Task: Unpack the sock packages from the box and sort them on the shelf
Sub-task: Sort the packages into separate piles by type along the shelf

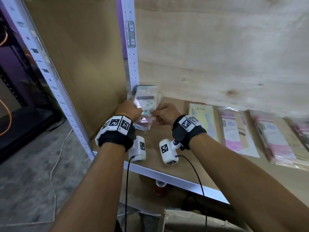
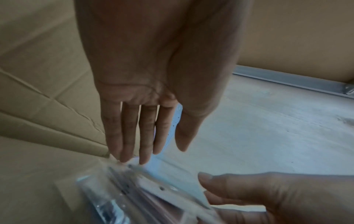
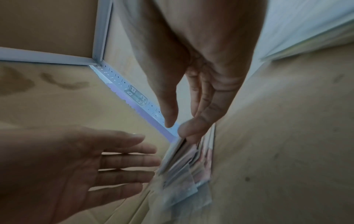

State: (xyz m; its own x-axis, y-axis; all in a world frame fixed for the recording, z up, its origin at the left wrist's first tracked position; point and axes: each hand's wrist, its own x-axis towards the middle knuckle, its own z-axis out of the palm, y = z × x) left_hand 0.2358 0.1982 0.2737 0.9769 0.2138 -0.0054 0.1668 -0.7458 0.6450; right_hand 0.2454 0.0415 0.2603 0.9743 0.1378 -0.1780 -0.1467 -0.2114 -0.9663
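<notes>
A stack of sock packages [image 1: 147, 99] in clear wrap leans in the back left corner of the shelf board [image 1: 209, 166]. My left hand [image 1: 135, 111] is at the stack's left side; in the left wrist view its straight fingers [image 2: 132, 145] touch the edge of the packages [image 2: 134, 189]. My right hand [image 1: 155, 113] is at the stack's right side. Its thumb [image 2: 206, 176] lies over a package corner with the other fingers beneath, pinching it. In the right wrist view my right hand [image 3: 176, 127] meets the top edge of the stack [image 3: 184, 163], and my left hand [image 3: 149, 163] reaches in flat.
Further sock packages lie in a row on the shelf to the right: a yellow one [image 1: 204, 121], a pink one [image 1: 237, 131] and a pale blue one [image 1: 274, 138]. A white perforated post [image 1: 132, 47] stands in the corner, a cardboard wall [image 1: 87, 64] to the left. A red can [image 1: 161, 188] sits below.
</notes>
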